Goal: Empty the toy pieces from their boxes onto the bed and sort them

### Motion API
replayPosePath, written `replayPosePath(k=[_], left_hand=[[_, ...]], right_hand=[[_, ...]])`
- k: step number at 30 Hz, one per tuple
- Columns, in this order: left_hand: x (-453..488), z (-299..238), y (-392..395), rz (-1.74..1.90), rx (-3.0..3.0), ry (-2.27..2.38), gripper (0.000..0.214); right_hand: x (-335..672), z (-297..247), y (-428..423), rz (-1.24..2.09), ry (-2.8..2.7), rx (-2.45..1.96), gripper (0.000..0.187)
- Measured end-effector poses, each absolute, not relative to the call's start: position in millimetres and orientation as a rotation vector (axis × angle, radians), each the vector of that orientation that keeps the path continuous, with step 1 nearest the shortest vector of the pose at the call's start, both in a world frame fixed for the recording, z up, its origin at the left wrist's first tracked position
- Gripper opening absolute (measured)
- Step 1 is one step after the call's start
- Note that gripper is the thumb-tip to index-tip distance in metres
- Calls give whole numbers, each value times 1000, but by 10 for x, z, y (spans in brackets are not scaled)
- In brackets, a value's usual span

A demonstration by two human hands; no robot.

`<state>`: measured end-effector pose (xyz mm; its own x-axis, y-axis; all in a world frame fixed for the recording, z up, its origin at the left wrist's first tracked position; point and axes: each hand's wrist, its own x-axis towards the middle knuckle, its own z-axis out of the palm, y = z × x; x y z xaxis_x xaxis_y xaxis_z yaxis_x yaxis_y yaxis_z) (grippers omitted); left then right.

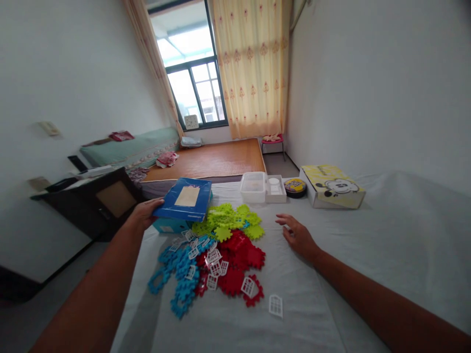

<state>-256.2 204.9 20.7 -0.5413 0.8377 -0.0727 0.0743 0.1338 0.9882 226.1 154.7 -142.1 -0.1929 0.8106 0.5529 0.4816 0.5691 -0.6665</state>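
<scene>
Here's the heap of red gears (239, 255) on the white cloth (301, 318), and everything spreads out around it. Behind the heap and to its left, the left hand (147, 213) is clamped on the left edge of a blue lid (187, 200), thumb along the top! The lid sits tilted over a teal box (170, 226); whether the two touch there, I can't tell. Over to the right of the red heap, the right hand (298, 238) hangs just above the cloth or rests on it, hard to say which, fingers apart and slightly curled, with nothing in them.

Lime-green gears (225, 219) crowd the far side of the red heap, right up against it, and blue gears (184, 277) press in on its left. White lattice pieces (214, 256) lie scattered across the red and the blue, while a stray lattice piece (275, 306) lies by itself, near and to the right of the reds.

Well beyond the heap, a translucent container (253, 196) stands beside a shallow white box (276, 199); then, farther right of the reds, a round tin (295, 187) and a yellow cartoon-print box (333, 187). Farthest behind them all, a bed (221, 157)!
</scene>
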Motion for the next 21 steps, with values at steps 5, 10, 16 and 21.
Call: replayPosePath(k=[5, 10, 16, 21], left_hand=[[-1883, 666, 2146, 1580, 1484, 1829, 34], [-694, 919, 2293, 1230, 2590, 2088, 30], [534, 361, 2560, 353, 3066, 1867, 33], [776, -56, 2588, 173, 3032, 1729, 28]], right_hand=[[2253, -1409, 1539, 403, -1854, -1053, 36], [2246, -1408, 1543, 379, -1881, -1021, 36], [2300, -1440, 1555, 405, -1908, -978, 36], [2350, -1452, 1564, 459, -1906, -976, 37]])
